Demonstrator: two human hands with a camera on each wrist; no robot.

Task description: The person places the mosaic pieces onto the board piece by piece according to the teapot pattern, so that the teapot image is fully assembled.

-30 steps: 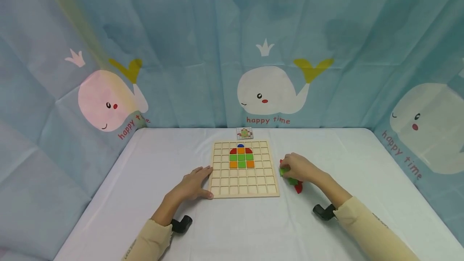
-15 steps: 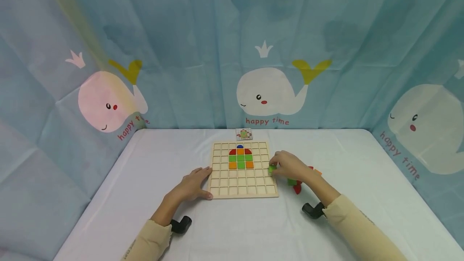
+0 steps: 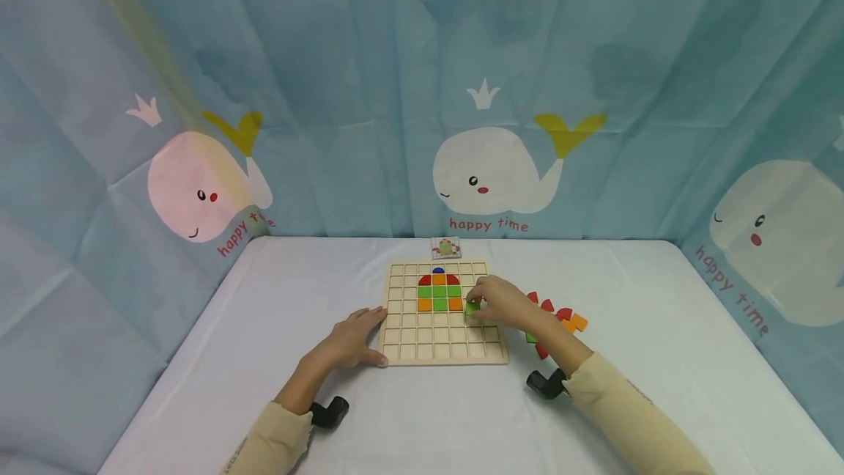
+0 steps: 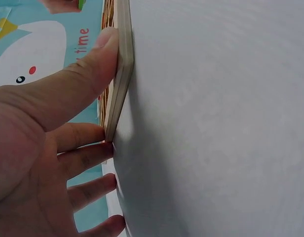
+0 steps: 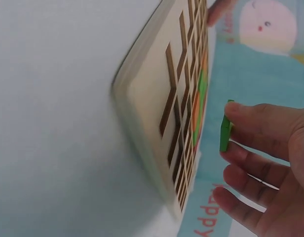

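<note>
A pale wooden grid board (image 3: 409, 349) lies on the table. Set in its upper middle cells are green square tiles (image 3: 439, 292), orange square tiles, two red rounded tiles and a blue rounded tile (image 3: 438, 270). My left hand (image 3: 352, 339) rests at the board's left edge, its fingers spread and fairly straight. In the left wrist view the thumb (image 4: 88, 74) lies against the board's near corner. Above the right part of the board, my right hand (image 3: 504, 302) pinches a green tile (image 5: 225, 127) between thumb and fingers. That tile is clear of the board's surface in the right wrist view.
Loose red tiles (image 3: 563, 314), orange tiles (image 3: 579, 322) and a green tile (image 3: 531, 338) lie right of the board, partly hidden by my right forearm. A small picture card (image 3: 446, 248) lies behind the board. Whale-printed curtains (image 3: 356, 167) surround the white table.
My right hand has picked a green tile from the loose pile and carried it left over the board. More loose tiles show now. The left hand has stayed at the board's edge.
</note>
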